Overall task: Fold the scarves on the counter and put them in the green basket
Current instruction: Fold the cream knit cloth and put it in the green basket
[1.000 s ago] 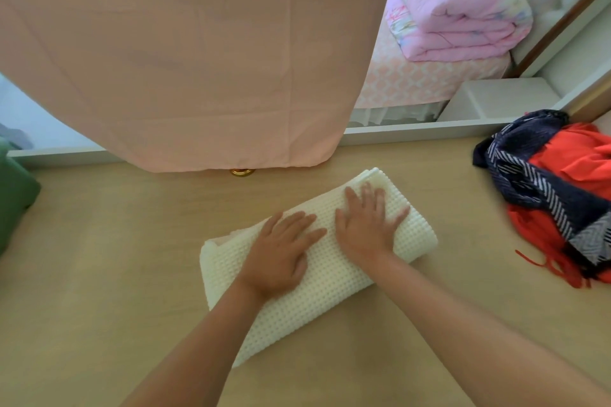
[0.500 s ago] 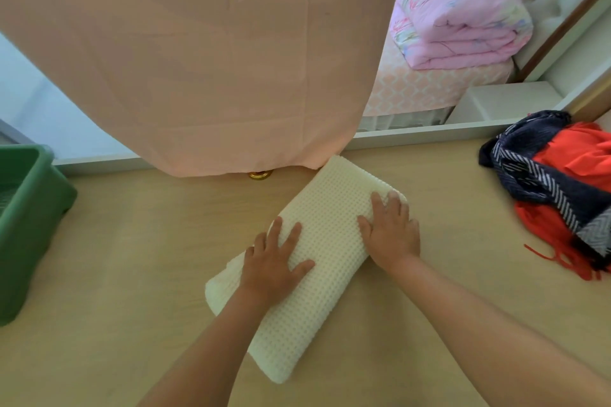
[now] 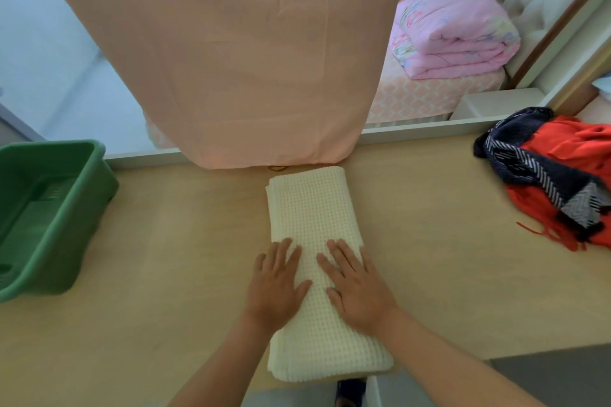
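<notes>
Wooden counter (image 3: 446, 274) bears cream scarf (image 3: 314, 215), green basket (image 3: 49, 208).

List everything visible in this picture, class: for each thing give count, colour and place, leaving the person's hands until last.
counter: one, pale wood, across the foreground
cream scarf: one, cream waffle-knit, folded, mid-counter
navy scarf: one, navy, white-striped, heaped at counter's right end
red scarf: one, red, fringed, in the same heap
green basket: one, green, counter's left end
hanging cloth: one, peach, above the counter's far edge
quilt: one, pink, folded on the bed, upper right
left hand: one, flat on the cream scarf's near half
right hand: one, flat beside it on the same scarf
</notes>
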The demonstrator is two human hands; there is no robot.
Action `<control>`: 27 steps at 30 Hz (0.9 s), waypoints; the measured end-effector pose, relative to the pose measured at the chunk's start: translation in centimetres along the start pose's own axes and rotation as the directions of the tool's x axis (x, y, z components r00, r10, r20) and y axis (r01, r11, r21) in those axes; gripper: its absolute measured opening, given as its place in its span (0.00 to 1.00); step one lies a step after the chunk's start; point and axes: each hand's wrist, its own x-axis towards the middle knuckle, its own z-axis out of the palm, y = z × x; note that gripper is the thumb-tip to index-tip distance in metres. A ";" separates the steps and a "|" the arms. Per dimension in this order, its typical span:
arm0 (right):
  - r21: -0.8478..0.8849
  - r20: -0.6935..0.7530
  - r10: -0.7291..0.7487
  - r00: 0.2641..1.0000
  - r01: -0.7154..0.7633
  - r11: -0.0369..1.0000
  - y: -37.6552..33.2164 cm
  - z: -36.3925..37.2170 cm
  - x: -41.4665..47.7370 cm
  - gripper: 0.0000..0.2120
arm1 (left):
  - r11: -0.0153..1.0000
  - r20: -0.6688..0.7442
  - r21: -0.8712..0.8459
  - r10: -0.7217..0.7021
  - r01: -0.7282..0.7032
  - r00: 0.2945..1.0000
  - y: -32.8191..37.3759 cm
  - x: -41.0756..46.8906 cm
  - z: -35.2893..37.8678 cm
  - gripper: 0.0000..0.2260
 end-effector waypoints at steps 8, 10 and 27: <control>0.015 0.040 -0.024 0.999 0.023 1.000 -0.5 -0.2 -3.9 0.32 | 0.978 0.198 0.017 0.200 -0.208 0.960 -2.2 -6.0 2.3 0.27; -0.004 0.005 -0.017 1.000 0.017 1.000 -0.9 0.3 -6.2 0.32 | 0.972 0.163 0.022 0.227 -0.233 0.960 -1.5 -6.3 1.5 0.26; -0.076 0.178 -0.100 0.979 0.115 0.990 -5.9 0.1 -14.1 0.52 | 0.884 0.039 -0.176 0.445 -0.433 0.895 0.0 -14.4 1.6 0.30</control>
